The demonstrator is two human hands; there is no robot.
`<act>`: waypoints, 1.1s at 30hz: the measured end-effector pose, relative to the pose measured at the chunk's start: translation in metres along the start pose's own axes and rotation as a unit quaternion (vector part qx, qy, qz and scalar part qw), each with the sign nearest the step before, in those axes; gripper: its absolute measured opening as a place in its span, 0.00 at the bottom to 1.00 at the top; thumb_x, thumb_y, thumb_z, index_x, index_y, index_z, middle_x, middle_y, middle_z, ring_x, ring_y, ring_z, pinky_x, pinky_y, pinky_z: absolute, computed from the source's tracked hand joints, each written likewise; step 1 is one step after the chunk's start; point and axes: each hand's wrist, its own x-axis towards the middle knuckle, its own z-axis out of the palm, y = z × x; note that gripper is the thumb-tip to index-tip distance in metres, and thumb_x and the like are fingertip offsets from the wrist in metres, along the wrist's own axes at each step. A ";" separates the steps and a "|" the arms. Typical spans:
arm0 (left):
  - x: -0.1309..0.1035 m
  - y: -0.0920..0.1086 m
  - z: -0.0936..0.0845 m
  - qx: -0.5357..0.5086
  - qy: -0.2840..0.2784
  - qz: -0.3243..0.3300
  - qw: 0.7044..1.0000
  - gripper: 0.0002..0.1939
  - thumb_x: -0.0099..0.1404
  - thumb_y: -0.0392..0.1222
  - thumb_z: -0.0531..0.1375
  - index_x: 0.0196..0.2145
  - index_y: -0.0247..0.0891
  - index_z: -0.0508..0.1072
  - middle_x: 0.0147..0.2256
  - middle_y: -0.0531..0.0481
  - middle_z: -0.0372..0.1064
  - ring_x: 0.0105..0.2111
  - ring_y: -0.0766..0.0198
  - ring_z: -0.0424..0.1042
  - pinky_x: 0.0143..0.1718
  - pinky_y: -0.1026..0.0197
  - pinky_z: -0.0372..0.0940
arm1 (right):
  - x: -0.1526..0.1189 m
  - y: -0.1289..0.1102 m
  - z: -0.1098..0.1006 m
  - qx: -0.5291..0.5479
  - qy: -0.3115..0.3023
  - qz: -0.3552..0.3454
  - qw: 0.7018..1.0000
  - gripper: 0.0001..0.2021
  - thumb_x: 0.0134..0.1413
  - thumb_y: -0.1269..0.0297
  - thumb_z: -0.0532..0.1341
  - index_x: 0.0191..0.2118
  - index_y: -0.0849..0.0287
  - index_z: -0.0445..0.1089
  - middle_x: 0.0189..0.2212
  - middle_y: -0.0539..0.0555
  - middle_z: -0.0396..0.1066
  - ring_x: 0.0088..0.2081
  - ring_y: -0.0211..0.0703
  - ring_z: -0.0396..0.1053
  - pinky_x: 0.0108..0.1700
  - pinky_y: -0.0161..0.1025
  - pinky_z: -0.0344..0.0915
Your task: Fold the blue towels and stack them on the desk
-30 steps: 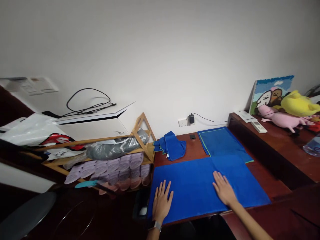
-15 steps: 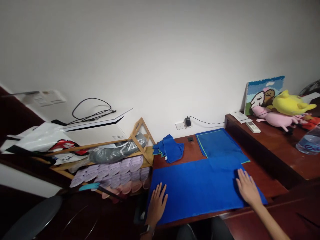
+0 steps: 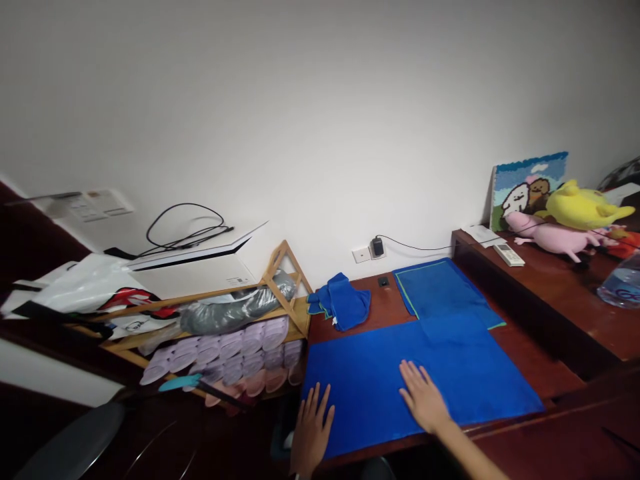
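A large blue cloth (image 3: 370, 380) lies spread flat along the front of the reddish-brown desk (image 3: 383, 308). My left hand (image 3: 313, 427) rests on its left edge, fingers apart and holding nothing. Near the cloth's middle, my right hand (image 3: 424, 398) lies palm down with its fingers stretched out. Behind, a second blue cloth (image 3: 443, 290) with a green edge lies flat, its front part overlapping the large one. A crumpled blue cloth (image 3: 345, 301) sits at the desk's back left.
On the left, a wooden rack (image 3: 300, 319) holds lilac slippers (image 3: 253, 340), a grey wrapped bundle (image 3: 235, 312) and a white box (image 3: 200, 270). The raised surface at right bears plush toys (image 3: 583, 208), a remote (image 3: 509, 254) and a bottle (image 3: 623, 283). A plug (image 3: 377, 247) is in the wall.
My right hand has moved left across the large cloth, from its right side to near its middle. My left hand stays at the left edge. The view has shifted slightly.
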 end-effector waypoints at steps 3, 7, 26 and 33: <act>0.000 -0.002 0.002 0.002 0.002 0.004 1.000 0.28 0.80 0.50 0.48 0.74 0.53 0.57 0.75 0.46 0.54 0.73 0.49 0.57 0.70 0.36 0.59 | -0.038 0.104 -0.032 -0.031 0.067 0.109 0.991 0.36 0.69 0.42 0.43 0.74 0.51 0.61 0.72 0.56 0.62 0.73 0.60 0.58 0.74 0.63 0.54; 0.000 -0.004 0.005 -0.004 0.005 0.008 1.000 0.29 0.80 0.51 0.48 0.75 0.53 0.55 0.75 0.46 0.54 0.73 0.49 0.57 0.70 0.37 0.60 | -0.088 0.232 -0.078 -0.052 0.137 0.209 0.967 0.40 0.60 0.37 0.42 0.71 0.42 0.66 0.67 0.62 0.68 0.70 0.68 0.60 0.69 0.69 0.57; 0.002 -0.013 0.005 0.021 -0.033 -0.009 0.999 0.29 0.79 0.51 0.47 0.74 0.55 0.56 0.74 0.52 0.55 0.73 0.52 0.56 0.71 0.39 0.58 | 0.103 0.099 -0.042 -0.054 -0.016 -0.055 0.997 0.32 0.74 0.49 0.44 0.76 0.56 0.54 0.75 0.58 0.54 0.75 0.51 0.52 0.75 0.55 0.52; 0.003 -0.020 0.014 0.030 -0.054 -0.007 0.998 0.30 0.78 0.52 0.46 0.74 0.55 0.54 0.75 0.53 0.54 0.73 0.53 0.56 0.70 0.41 0.60 | 0.076 0.223 -0.085 -0.103 -0.017 0.152 0.983 0.34 0.72 0.51 0.40 0.76 0.57 0.54 0.76 0.56 0.51 0.77 0.55 0.47 0.76 0.59 0.45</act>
